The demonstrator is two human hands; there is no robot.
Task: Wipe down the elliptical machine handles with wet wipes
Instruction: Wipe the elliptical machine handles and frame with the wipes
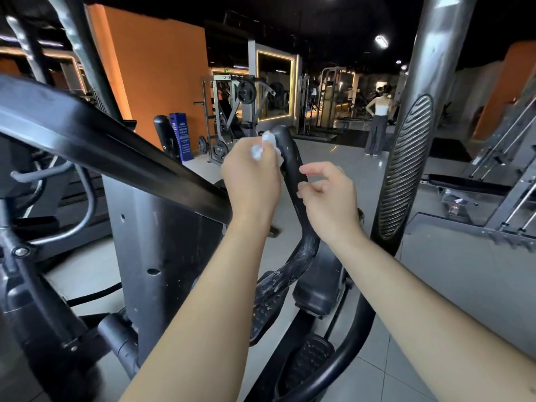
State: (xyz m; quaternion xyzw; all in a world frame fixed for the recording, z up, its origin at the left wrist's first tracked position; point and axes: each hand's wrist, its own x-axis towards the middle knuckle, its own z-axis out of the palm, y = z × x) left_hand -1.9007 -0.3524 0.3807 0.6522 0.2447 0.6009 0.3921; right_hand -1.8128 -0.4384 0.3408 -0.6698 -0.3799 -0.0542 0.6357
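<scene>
Head camera shows me the left grip (251, 181) clamped on a crumpled white wet wipe (265, 146), pressing it to the left side of the black elliptical handle (291, 161) near its rounded top. The right grip (330, 198) sits just right of the handle's middle, fingers loosely curled and clasping nothing; whether its fingertips touch the handle I cannot tell. Lower down, the handle's bend carries pale streaks. Behind stand an orange wall (162, 82), a weight rack (232, 111) and a person (377, 120) on the grey floor (449, 285).
</scene>
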